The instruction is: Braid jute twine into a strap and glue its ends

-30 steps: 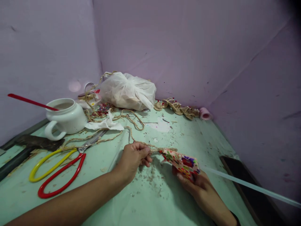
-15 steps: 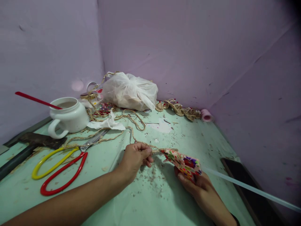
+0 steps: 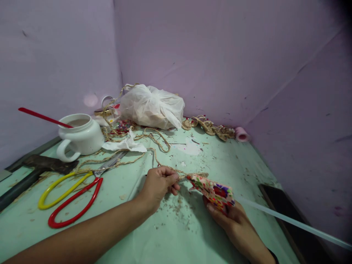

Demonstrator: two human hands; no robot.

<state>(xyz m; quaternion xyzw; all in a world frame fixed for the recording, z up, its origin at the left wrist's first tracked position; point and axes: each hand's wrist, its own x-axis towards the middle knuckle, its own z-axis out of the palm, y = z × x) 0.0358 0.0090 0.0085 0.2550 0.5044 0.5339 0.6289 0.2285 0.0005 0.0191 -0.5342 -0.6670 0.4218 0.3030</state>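
My left hand (image 3: 162, 185) is closed in a pinch on a thin braided straw cord (image 3: 154, 156), which runs back from the fingers across the table. A folded end of the cord (image 3: 202, 175) sticks out to the right of my fingertips. My right hand (image 3: 233, 220) grips a flower-patterned glue gun (image 3: 213, 190), its fingers partly hidden beneath it. The gun's narrow tip points left and lies close to the cord; contact is hard to make out. From its back end a long translucent glue stick (image 3: 294, 221) extends to the right.
Left: scissors (image 3: 99, 174) with yellow and red handles, a hammer (image 3: 49, 165), and a white mug (image 3: 82, 135) holding a red stick. Behind: a tied white plastic bag (image 3: 152, 106), small woven sandals (image 3: 207, 128) and a pink roll (image 3: 242, 134). A dark flat object (image 3: 280, 203) lies right.
The glue gun and my right hand have shifted very slightly left. My left hand keeps its pinch on the cord, almost unmoved.
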